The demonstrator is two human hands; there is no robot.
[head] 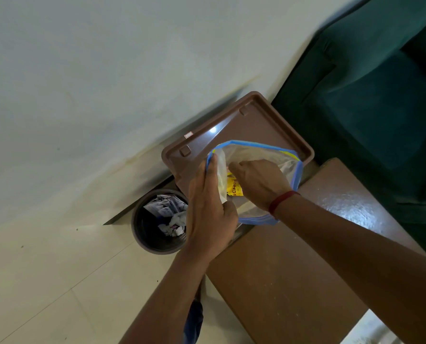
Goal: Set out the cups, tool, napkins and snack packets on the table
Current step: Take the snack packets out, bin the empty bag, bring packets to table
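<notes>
A clear plastic bag with a blue rim [259,151] is held open above the end of a brown table [293,264]. My left hand [208,207] grips the bag's near left edge, thumb and fingers pinching the plastic. My right hand [259,181], with a red thread at the wrist, reaches down inside the bag. A yellow snack packet [234,188] shows through the plastic just beside my right fingers; I cannot tell whether they hold it. Cups, tool and napkins are not visible.
A brown plastic tray [241,117] lies behind the bag, against the white wall. A dark round waste bin [152,234] with crumpled paper stands on the tiled floor left of the table. A dark green sofa [380,95] sits at the right.
</notes>
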